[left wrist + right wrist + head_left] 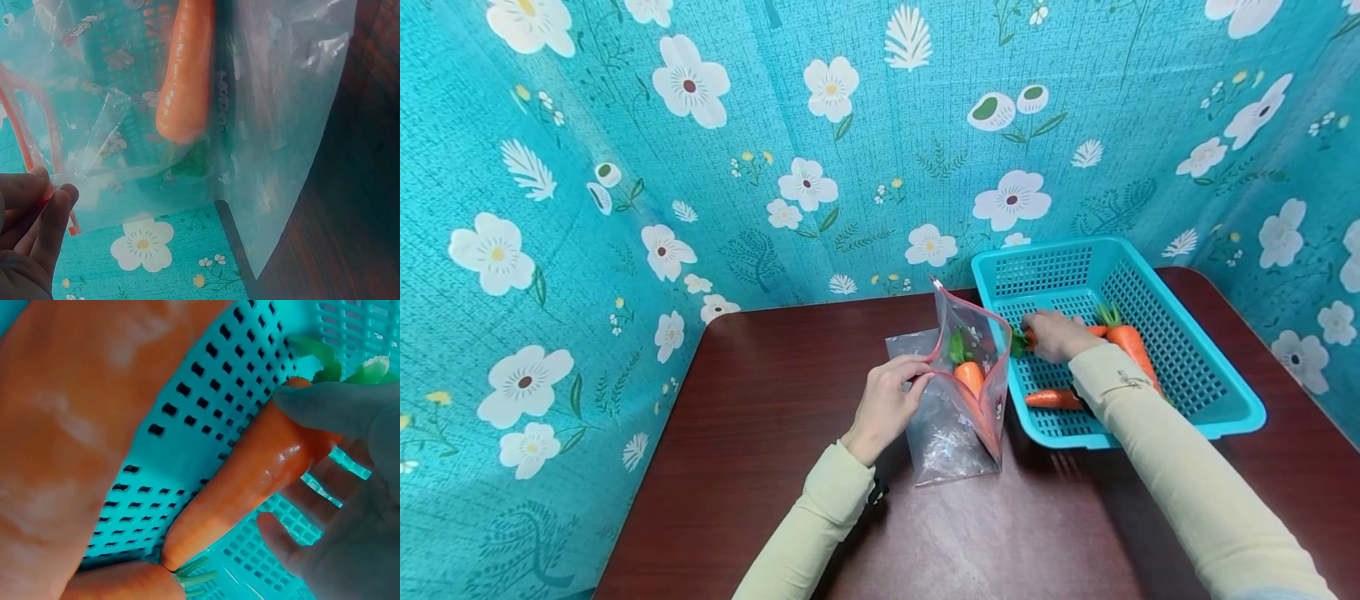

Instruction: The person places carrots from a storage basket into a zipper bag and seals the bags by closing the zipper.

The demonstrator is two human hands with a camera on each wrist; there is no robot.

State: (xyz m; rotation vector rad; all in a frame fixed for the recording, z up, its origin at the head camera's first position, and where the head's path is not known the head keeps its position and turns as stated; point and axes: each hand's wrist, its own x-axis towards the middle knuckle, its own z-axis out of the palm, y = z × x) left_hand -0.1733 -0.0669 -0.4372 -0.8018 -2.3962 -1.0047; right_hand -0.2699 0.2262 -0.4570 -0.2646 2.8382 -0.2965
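Observation:
My left hand (891, 404) pinches the red-edged rim of a clear zip bag (951, 450), holding its mouth open. An orange carrot (187, 81) with a green leafy top lies inside the bag, seen through the plastic. Over the turquoise basket (1183, 312), my right hand (1056, 335) grips another carrot (250, 469) near its leafy end, thumb on top and fingers beneath. That carrot's leaves (1019, 343) point toward the bag. Its thin end reaches the green stems of a different carrot (131, 581) in the right wrist view.
A large carrot (1131, 350) lies at the basket's right, and a smaller one (1052, 399) near its front, partly behind my right sleeve. A blurred orange carrot (94, 425) fills the right wrist view's left. The dark wooden table (760, 417) meets a floral turquoise cloth (865, 208) behind.

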